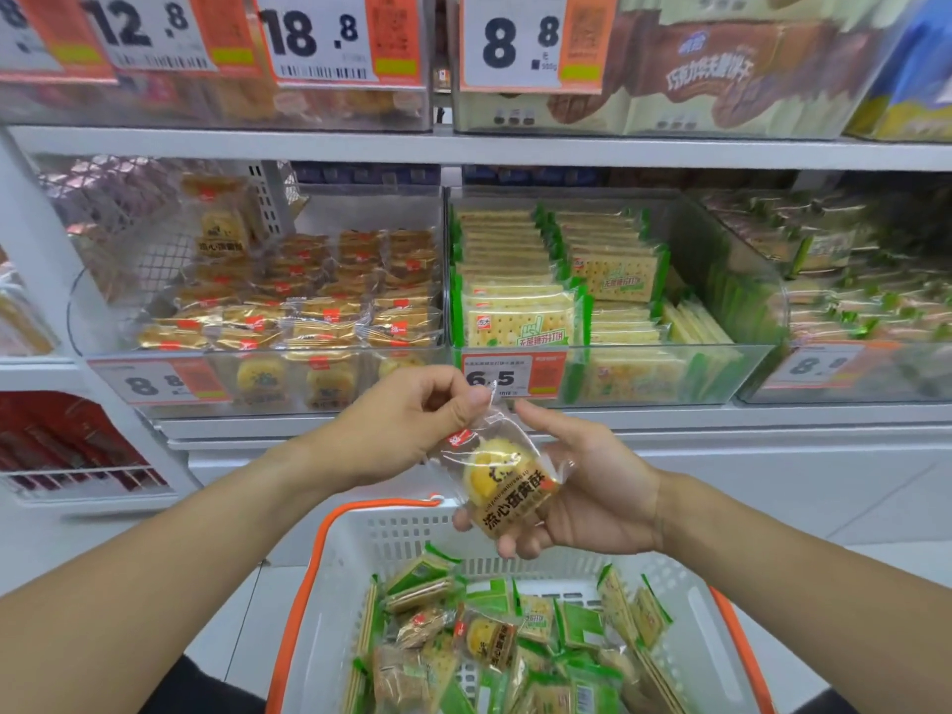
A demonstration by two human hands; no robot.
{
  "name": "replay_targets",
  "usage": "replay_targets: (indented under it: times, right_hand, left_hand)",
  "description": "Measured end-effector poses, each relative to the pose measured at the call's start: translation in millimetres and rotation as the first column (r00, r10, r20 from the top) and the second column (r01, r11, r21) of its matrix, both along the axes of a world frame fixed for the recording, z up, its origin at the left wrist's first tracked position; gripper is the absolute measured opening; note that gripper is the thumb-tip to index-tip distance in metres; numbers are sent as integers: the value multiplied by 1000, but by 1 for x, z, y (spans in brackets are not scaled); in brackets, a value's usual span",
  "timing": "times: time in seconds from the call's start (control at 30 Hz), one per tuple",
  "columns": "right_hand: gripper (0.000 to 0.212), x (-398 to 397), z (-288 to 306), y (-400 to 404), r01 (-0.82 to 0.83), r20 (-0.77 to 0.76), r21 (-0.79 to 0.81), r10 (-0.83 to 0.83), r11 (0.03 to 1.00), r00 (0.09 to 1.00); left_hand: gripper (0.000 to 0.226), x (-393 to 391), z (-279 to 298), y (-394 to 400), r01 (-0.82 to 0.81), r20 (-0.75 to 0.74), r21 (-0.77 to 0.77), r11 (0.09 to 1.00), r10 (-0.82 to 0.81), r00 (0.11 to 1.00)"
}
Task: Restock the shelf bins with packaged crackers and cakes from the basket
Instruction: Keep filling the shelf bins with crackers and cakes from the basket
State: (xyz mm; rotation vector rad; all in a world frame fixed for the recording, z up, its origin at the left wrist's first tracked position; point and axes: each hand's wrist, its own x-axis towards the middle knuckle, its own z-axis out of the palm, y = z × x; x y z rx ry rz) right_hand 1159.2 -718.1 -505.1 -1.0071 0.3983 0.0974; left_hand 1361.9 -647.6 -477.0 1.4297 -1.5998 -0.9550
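Hands (592,487) round cake packet (507,487), seemingly.

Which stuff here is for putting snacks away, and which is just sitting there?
For the job:
- clear-wrapped yellow cake packet, held by left hand and right hand
- white plastic basket with orange rim
- clear cake bin
- clear green-cracker bin

Just there:
- brown biscuit packs
- red packs

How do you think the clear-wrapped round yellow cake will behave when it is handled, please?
The clear-wrapped round yellow cake probably feels light: the left hand lifts its top seam with a mere pinch. The film looks glossy and crinkled, so likely slippery and floppy at the edges. The pastry inside may crumble if squeezed, which fits the right hand cradling it loosely.
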Motion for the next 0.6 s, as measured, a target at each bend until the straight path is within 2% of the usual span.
replay_targets:
  times: [0.17,0.33,0.4,0.47,0.53,0.6]
  right_hand:
    - [65,-2,8,1,44,3,-60,-44,997,999]
    - [63,-3,8,6,-12,16,-19,12,1000,1000]
    - [57,-3,9,10,1,21,-56,1,998,1000]
    - [52,0,13,12,20,13,-130,-18,991,1000]
    - [53,5,16,15,46,7,-243,-46,969,999]
    - [50,13,16,17,138,33,-301,-135,943,990]
  left_hand:
    - [39,-2,4,3,29,-74,64,998,-25,997]
    - [30,-6,8,7,71,-390,188,980,8,921]
    - [29,-8,12,11,88,-450,223,971,23,893]
    - [29,-2,16,14,62,-346,220,973,18,938]
    - [41,9,17,19,3,5,118,993,-3,1000]
    - [47,20,18,24,-33,321,-48,998,47,946]
